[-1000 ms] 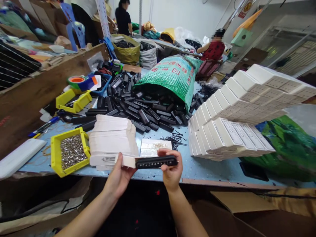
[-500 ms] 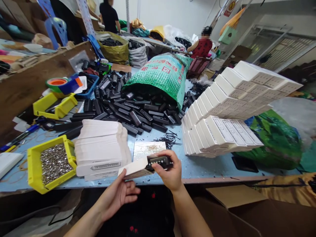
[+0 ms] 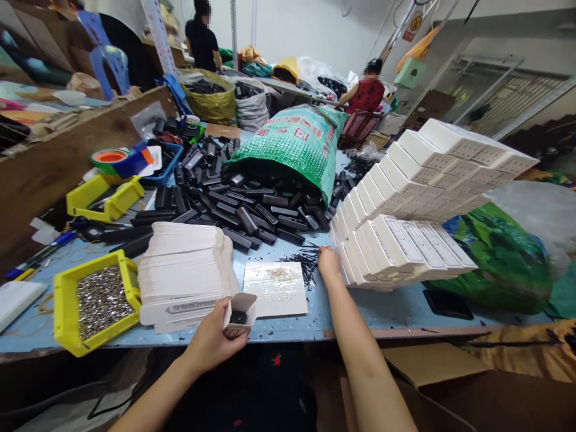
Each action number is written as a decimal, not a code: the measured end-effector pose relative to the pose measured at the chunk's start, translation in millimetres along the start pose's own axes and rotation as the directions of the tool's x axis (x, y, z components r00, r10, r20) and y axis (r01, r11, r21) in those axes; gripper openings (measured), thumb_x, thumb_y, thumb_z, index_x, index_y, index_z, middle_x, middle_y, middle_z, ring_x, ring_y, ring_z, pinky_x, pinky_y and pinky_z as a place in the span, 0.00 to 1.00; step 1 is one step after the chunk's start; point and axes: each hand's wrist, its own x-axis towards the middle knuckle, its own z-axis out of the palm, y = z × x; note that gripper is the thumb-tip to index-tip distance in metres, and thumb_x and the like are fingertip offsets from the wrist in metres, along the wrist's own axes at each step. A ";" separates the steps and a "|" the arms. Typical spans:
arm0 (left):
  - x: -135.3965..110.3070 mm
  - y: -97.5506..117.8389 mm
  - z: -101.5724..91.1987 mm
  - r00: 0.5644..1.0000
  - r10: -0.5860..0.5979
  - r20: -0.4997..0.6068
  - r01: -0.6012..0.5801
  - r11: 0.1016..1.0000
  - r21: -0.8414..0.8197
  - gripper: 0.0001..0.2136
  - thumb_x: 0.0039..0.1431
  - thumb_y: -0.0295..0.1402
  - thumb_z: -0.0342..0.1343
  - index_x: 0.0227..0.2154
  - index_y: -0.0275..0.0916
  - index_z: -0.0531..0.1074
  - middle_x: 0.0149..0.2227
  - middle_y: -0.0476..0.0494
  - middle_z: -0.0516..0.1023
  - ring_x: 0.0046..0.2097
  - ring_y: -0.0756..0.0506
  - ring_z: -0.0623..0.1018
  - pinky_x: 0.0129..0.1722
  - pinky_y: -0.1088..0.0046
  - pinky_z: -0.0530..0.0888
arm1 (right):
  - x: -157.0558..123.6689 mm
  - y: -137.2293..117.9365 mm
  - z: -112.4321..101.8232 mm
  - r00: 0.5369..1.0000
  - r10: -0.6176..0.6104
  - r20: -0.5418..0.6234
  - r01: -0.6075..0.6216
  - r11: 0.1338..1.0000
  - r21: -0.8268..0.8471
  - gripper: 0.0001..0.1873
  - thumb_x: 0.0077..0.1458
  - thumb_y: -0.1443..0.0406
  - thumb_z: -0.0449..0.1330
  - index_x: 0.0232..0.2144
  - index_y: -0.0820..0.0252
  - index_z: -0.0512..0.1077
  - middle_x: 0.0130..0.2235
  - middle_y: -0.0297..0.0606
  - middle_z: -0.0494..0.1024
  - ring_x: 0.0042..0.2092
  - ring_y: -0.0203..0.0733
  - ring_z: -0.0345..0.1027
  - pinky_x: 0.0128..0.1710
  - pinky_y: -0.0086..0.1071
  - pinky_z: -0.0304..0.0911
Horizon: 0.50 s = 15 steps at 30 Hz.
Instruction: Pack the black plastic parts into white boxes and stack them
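Holding a small white box point(image 3: 246, 307) with its flap up and a dark item point(image 3: 238, 318) inside, the left hand point(image 3: 216, 337) grips it at the near left corner of the white plate point(image 3: 278, 294). The right hand point(image 3: 328, 263) reaches to the thin black pieces point(image 3: 306, 259) off the plate's far right corner; whether it pinches one, I cannot tell. This step looks like fetching a piece, which calls for a fingertip pinch and a steady left grip. Flat cartons point(image 3: 189, 267) stand left of the plate, stacked boxes point(image 3: 405, 210) right, and a green sack point(image 3: 292, 141) beyond it on the bench point(image 3: 292, 329).
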 end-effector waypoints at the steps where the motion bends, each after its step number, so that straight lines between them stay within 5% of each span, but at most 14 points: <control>1: 0.3 -5.1 -0.3 1.000 0.009 0.003 -0.009 1.000 0.010 0.24 0.47 0.36 0.59 0.48 0.37 0.62 0.39 0.42 0.78 0.38 0.42 0.80 0.38 0.68 0.77 | 4.5 6.7 0.9 1.000 0.000 0.001 0.000 1.000 -0.014 0.14 0.54 0.78 0.50 0.34 0.71 0.75 0.40 0.56 0.75 0.44 0.49 0.71 0.46 0.36 0.61; 6: 3.7 -15.2 1.6 1.000 -0.004 0.018 0.004 1.000 0.015 0.35 0.50 0.39 0.58 0.61 0.40 0.54 0.58 0.39 0.70 0.57 0.40 0.72 0.54 0.67 0.70 | -7.4 6.9 4.3 0.995 -0.094 -0.046 0.093 0.995 -0.023 0.13 0.56 0.75 0.49 0.37 0.70 0.72 0.42 0.55 0.74 0.47 0.50 0.66 0.48 0.39 0.57; 12: 10.3 -4.1 1.5 0.992 -0.062 0.114 0.058 0.998 0.032 0.39 0.52 0.39 0.57 0.65 0.41 0.47 0.61 0.38 0.66 0.57 0.39 0.71 0.52 0.66 0.71 | -35.3 -17.2 10.0 0.978 -0.192 -0.078 0.198 0.976 0.086 0.10 0.58 0.69 0.49 0.33 0.64 0.71 0.36 0.48 0.76 0.42 0.49 0.68 0.45 0.40 0.61; 15: 10.2 -4.2 2.1 0.993 -0.046 0.112 0.042 0.998 0.037 0.41 0.52 0.39 0.57 0.66 0.41 0.44 0.61 0.36 0.66 0.56 0.37 0.72 0.50 0.63 0.72 | -71.4 -42.1 9.9 0.963 -0.243 -0.114 0.268 0.896 0.354 0.09 0.59 0.65 0.51 0.39 0.62 0.69 0.36 0.43 0.77 0.39 0.44 0.71 0.42 0.37 0.65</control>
